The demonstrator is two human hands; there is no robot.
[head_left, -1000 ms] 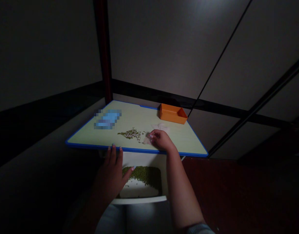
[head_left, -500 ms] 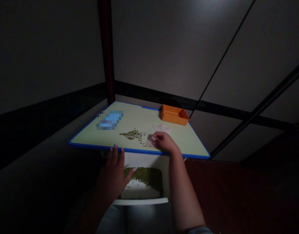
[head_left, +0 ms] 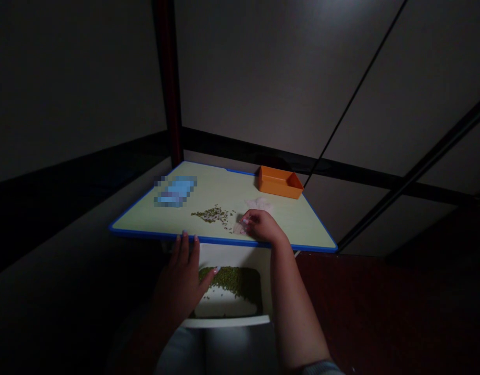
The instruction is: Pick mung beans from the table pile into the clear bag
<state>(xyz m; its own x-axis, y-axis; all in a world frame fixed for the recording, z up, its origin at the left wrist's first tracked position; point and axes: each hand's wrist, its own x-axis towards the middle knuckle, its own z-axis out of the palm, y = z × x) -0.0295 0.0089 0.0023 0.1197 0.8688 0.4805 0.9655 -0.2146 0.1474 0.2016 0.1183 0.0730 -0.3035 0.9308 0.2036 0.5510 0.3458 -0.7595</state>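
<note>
My left hand (head_left: 183,281) rests with its fingers spread at the table's front edge, its thumb over the open white drawer (head_left: 228,321). Green beans (head_left: 235,281) lie in the drawer's back part. On the pale table top (head_left: 220,182), a loose scatter of green beans (head_left: 213,214) sits left of my right hand (head_left: 261,226). The fingers of that hand are closed in a pinch on something I cannot make out, at a thin clear piece (head_left: 238,227) on the table. Behind it lies a whitish, see-through heap (head_left: 260,203).
An orange open box (head_left: 279,186) stands at the table's back right corner. A blurred light-blue item (head_left: 176,191) lies at the left. Grey panels (head_left: 255,78) rise behind the table, and a dark red post (head_left: 171,88) stands at its back left.
</note>
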